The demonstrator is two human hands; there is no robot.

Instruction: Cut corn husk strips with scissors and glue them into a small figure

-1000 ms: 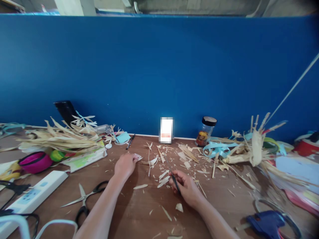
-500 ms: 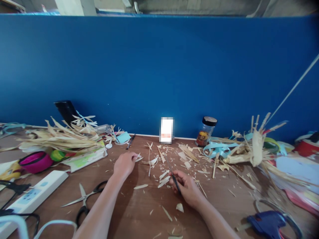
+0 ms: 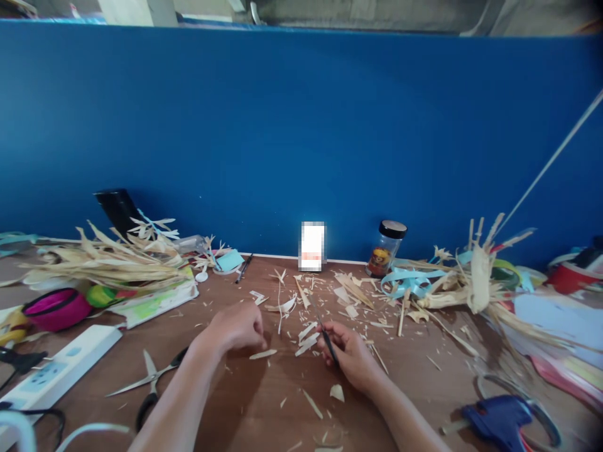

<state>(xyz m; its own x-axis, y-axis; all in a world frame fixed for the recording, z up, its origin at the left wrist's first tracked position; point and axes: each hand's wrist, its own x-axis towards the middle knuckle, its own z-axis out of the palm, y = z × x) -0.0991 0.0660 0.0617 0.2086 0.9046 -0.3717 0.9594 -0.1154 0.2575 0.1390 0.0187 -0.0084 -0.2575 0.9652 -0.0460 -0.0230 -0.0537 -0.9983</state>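
Observation:
My left hand (image 3: 240,326) is low over the brown table, its bent fingers pointing down and partly hidden behind the back of the hand. I see nothing held in it. Just below its fingertips lies a pale husk strip (image 3: 262,355); whether they touch it I cannot tell. My right hand (image 3: 348,351) is closed around a slim pointed tool with a black handle (image 3: 328,346), its thin tip aimed away from me. Beside that hand lie several cut husk pieces (image 3: 307,342). A small pale flower-like piece (image 3: 286,306) lies farther back, between the hands.
Scissors (image 3: 151,376) lie spread at left near a white power strip (image 3: 66,370). Husk bundles (image 3: 113,260) fill the back left. A lidded jar (image 3: 385,250), blue ribbon (image 3: 412,282) and husk doll shape (image 3: 479,279) stand right. A blue glue gun (image 3: 499,419) lies front right.
My left hand has let go of the small pale pieces, which now lie on the table, and has moved toward me to the husk strip. My right hand keeps the tool almost still.

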